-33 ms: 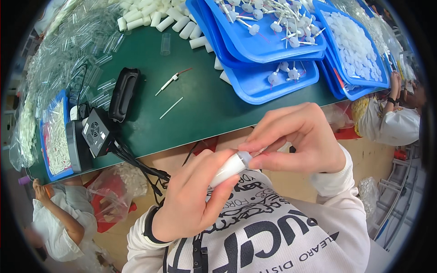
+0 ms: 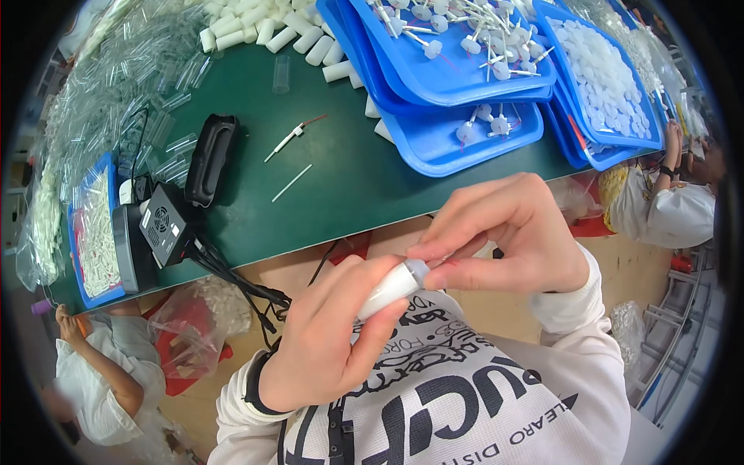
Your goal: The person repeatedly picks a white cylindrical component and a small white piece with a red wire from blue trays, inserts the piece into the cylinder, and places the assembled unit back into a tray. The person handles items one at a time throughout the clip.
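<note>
My left hand [image 2: 322, 329] is wrapped round a white cylinder [image 2: 387, 294], held in front of my chest just off the table's near edge. A greyish translucent cap [image 2: 418, 270] sits at the cylinder's right end. My right hand [image 2: 515, 240] has its thumb and fingertips closed at that cap, with a bit of red, thin like a wire, showing between them. How far the cap goes into the cylinder is hard to see. On the green table [image 2: 256, 225] beyond lie a thin white rod [image 2: 291, 184] and a white stick with a red wire [image 2: 288, 142].
Blue trays [image 2: 442, 159] of capped sticks stand at the far right, beside a tray of translucent caps [image 2: 601, 85]. White cylinders [image 2: 318, 50] and clear tubes [image 2: 101, 101] are heaped behind. At left are a black case [image 2: 211, 161], a small fan box [image 2: 165, 225], cables and a stick tray [image 2: 97, 232]. People sit either side.
</note>
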Tool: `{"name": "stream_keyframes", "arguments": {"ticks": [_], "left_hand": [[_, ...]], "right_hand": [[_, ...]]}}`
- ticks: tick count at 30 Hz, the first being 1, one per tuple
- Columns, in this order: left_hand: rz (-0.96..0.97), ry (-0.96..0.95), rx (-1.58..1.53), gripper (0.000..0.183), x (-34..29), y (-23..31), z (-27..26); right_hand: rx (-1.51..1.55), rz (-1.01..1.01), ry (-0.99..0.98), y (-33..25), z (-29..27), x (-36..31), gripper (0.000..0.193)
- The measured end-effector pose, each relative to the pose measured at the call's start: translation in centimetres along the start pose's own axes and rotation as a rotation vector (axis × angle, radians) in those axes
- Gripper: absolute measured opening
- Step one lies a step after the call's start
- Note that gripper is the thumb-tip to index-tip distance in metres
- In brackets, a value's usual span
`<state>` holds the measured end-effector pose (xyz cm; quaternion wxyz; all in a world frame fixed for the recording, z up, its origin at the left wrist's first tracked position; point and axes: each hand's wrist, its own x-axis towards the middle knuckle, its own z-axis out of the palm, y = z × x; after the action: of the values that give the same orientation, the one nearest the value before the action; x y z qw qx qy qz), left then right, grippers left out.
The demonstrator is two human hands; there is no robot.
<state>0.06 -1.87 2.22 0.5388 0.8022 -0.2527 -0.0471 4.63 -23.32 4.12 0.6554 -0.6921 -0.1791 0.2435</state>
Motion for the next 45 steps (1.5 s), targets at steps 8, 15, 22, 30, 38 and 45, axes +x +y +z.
{"name": "stream_keyframes", "arguments": {"ticks": [8,15,22,30,38,45], "left_hand": [[0.017,-0.029,0.014,0.03,-0.6,0.6,0.3],[-0.301,-0.112,-0.466,0.029,-0.1,1.2,-0.9],[-0.38,-0.066,-0.783,0.03,-0.1,-0.2,-0.3],[-0.136,0.088,-0.256,0.021,-0.1,0.4,0.0],[-0.129,0.129,-0.205,0.022,0.0,0.8,0.2],[-0.288,0.152,-0.469,0.02,-0.6,1.2,0.6]], "right_hand": [[0.117,0.135,-0.056,-0.1,-0.1,0.3,0.018],[-0.145,-0.352,0.017,0.7,0.1,0.5,0.016],[-0.224,-0.493,0.028,1.2,0.5,0.4,0.04],[-0.199,-0.496,0.082,1.2,0.6,0.2,0.05],[-0.297,-0.572,0.141,0.5,0.9,0.6,0.069],[-0.394,-0.667,0.073,0.7,0.8,0.4,0.047]]}}
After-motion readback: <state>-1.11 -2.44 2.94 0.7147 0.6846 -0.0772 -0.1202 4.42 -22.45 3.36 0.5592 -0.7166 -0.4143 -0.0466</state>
